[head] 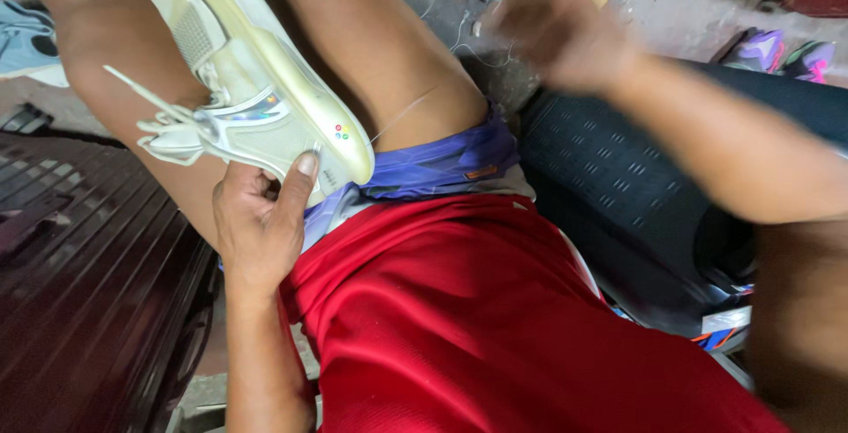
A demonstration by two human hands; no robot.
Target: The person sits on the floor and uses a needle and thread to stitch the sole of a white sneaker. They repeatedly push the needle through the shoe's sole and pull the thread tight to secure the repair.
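Observation:
My left hand (258, 221) grips the heel end of a white sneaker (256, 71) with a yellowed sole, thumb pressed on the sole edge. The shoe lies between my bare knees, its laces hanging loose to the left. A thin thread (402, 117) runs from the shoe across my right thigh. My right hand (548, 18) is raised at the top, blurred by motion, fingers closed around something small and yellow that I cannot make out. I wear red shorts (495, 327) over a purple layer.
A dark ribbed bench surface (79, 265) lies at the left. A black textured mat or bag (618, 186) sits at the right. Other shoes lie at the top left (26, 40) and top right (777, 51) on the concrete floor.

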